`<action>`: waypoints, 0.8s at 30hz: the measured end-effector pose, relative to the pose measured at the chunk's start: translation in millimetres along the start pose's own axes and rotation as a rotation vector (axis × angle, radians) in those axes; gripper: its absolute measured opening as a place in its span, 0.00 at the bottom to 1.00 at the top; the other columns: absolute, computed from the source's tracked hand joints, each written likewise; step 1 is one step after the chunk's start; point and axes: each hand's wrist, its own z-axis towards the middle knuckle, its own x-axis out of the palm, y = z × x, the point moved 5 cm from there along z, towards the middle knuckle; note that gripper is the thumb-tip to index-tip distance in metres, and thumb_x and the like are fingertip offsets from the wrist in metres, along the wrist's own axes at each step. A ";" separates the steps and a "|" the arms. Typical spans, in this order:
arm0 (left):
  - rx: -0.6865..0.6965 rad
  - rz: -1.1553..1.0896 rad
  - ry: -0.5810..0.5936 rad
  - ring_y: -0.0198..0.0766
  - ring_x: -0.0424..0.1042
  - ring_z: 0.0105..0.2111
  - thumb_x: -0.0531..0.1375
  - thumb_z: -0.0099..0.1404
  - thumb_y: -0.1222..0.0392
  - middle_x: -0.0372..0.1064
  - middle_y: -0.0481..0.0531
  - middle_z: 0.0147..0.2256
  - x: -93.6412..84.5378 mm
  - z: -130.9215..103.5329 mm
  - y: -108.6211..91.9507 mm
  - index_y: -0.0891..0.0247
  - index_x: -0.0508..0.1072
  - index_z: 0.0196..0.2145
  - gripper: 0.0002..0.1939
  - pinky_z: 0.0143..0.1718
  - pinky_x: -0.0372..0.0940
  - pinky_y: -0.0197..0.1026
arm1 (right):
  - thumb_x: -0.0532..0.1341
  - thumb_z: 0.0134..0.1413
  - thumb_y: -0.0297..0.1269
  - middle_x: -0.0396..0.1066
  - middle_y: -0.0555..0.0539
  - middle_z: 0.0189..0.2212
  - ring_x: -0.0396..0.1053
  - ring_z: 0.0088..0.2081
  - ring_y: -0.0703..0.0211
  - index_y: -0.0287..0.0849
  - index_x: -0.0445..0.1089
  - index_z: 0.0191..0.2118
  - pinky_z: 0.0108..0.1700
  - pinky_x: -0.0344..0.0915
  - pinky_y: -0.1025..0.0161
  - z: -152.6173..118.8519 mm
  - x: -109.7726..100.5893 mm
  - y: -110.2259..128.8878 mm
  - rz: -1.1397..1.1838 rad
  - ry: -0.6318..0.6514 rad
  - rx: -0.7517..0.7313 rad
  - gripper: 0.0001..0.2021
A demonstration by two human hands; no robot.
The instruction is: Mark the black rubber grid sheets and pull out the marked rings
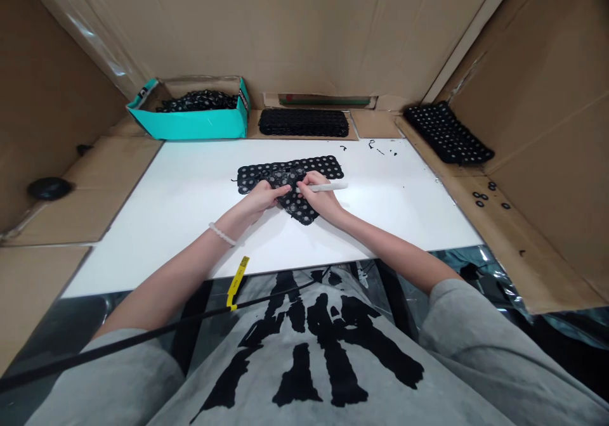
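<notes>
My left hand pinches a black dotted sheet over the tabletop; my right hand holds a white pen-like tool.

Two hands, one white pen at centre; dotted black mesh there too, can't tell if one piece or two lol; one teal box at 10 o'clock; one black stack, 12; one dotted pile, 2; at least five loose rings, 3; one black dome, 9
</notes>
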 end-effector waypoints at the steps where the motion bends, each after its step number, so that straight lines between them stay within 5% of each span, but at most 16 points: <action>1: -0.002 0.016 0.013 0.30 0.50 0.18 0.69 0.54 0.50 0.48 0.43 0.16 -0.9 0.5 0.2 0.59 0.55 0.18 0.26 0.21 0.46 0.38 | 0.58 0.58 0.42 0.65 0.48 0.32 0.67 0.35 0.58 0.45 0.58 0.23 0.41 0.65 0.59 0.0 0.0 2.0 -0.021 0.001 -0.024 0.15; 6: 0.034 0.173 0.096 0.31 0.52 0.18 0.67 0.55 0.47 0.54 0.46 0.16 -4.8 0.1 -5.4 0.59 0.60 0.18 0.23 0.20 0.46 0.38 | 0.58 0.57 0.40 0.66 0.49 0.29 0.66 0.35 0.58 0.45 0.59 0.21 0.44 0.63 0.58 8.4 -6.7 -0.2 -0.045 0.021 0.017 0.15; 9: 0.105 0.342 0.002 0.34 0.58 0.20 0.70 0.49 0.48 0.60 0.47 0.18 -12.1 -0.7 -12.1 0.61 0.66 0.20 0.19 0.21 0.50 0.38 | 0.59 0.55 0.42 0.70 0.47 0.35 0.68 0.40 0.56 0.44 0.63 0.21 0.45 0.64 0.58 14.1 -18.0 -2.6 -0.006 -0.027 0.085 0.15; 12: 0.124 0.279 -0.028 0.33 0.58 0.20 0.71 0.48 0.49 0.61 0.46 0.19 -14.1 0.3 -12.9 0.61 0.68 0.24 0.17 0.20 0.50 0.37 | 0.62 0.54 0.44 0.72 0.46 0.39 0.69 0.44 0.55 0.43 0.68 0.23 0.45 0.65 0.59 12.6 -30.5 4.8 0.001 -0.140 0.055 0.13; 16: -0.010 0.107 0.059 0.28 0.50 0.17 0.70 0.53 0.50 0.56 0.45 0.17 -9.7 3.9 -3.2 0.62 0.62 0.19 0.21 0.18 0.42 0.35 | 0.61 0.55 0.48 0.68 0.52 0.22 0.66 0.27 0.60 0.44 0.71 0.31 0.32 0.63 0.62 2.3 -21.0 6.8 0.165 0.007 0.136 0.12; 24: -0.060 0.029 0.013 0.26 0.51 0.15 0.69 0.55 0.57 0.56 0.45 0.17 -8.9 2.2 -4.5 0.63 0.62 0.18 0.19 0.17 0.40 0.34 | 0.62 0.49 0.36 0.74 0.50 0.26 0.70 0.27 0.63 0.42 0.75 0.32 0.34 0.69 0.64 -4.1 -2.6 -3.5 0.321 0.108 0.307 0.06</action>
